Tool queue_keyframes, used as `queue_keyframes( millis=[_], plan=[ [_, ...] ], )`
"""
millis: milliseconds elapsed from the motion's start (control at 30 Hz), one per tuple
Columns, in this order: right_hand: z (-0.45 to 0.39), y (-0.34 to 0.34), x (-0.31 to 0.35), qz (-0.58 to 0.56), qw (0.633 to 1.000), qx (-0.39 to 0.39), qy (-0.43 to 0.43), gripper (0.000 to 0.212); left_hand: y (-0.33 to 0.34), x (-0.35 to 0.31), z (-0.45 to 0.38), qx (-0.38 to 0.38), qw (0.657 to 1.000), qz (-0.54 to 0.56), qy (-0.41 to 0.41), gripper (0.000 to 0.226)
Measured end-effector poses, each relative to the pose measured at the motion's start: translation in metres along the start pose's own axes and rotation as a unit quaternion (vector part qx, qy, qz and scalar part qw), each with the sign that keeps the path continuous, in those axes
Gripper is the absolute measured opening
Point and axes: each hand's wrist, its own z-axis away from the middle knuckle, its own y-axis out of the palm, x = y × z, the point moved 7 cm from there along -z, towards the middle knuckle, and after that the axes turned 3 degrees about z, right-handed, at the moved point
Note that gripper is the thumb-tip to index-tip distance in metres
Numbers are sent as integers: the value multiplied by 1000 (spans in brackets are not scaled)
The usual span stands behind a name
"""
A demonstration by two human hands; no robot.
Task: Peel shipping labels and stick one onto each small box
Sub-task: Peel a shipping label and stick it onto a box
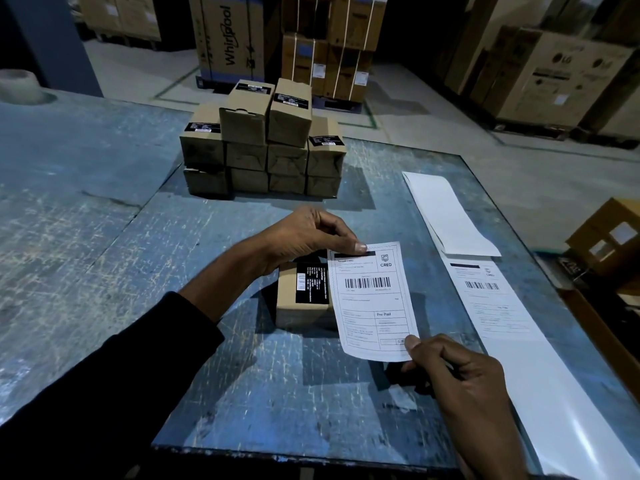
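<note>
Fingers of both hands are pinched on the peeled shipping label [374, 299]: the left hand [304, 237] has thumb and forefinger closed on its top left corner, and the right hand [460, 372] nips the bottom right corner between thumb and curled fingers. Held this way the label hangs stretched on its diagonal above the blue tabletop [104, 237], its left edge over the single small box [301, 299] that lies just under the left wrist.

As a thin sheet of paper it looks almost weightless and quite limp; it would likely curl or fold onto itself if one corner were let go, and the underside is presumably sticky, so any stray touch could catch. Opposite corners seem the right places to hold, with only the fingertips on the adhesive. The box is small, stiff cardboard and probably light enough to slide when pressed, so one hand may need to steady it while the label goes down. A black printed sticker [311, 282] already covers part of its top face.

Beyond, a stack of small boxes [263, 143] stands near the far edge. To the right lies the label strip [495, 306] with another printed label on it, and blank backing sheets [450, 216] further back.
</note>
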Motion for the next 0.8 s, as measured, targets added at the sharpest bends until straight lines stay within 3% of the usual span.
queue_keyframes(
  millis=[467,800],
  plan=[
    [0,0,-1,40,999,-6,-3,36,2,-3,3,-11,1000,-25,3,23],
    [0,-2,-2,6,1000,-13,25,38,1,-1,2,-12,999,-43,-4,23]
  ],
)
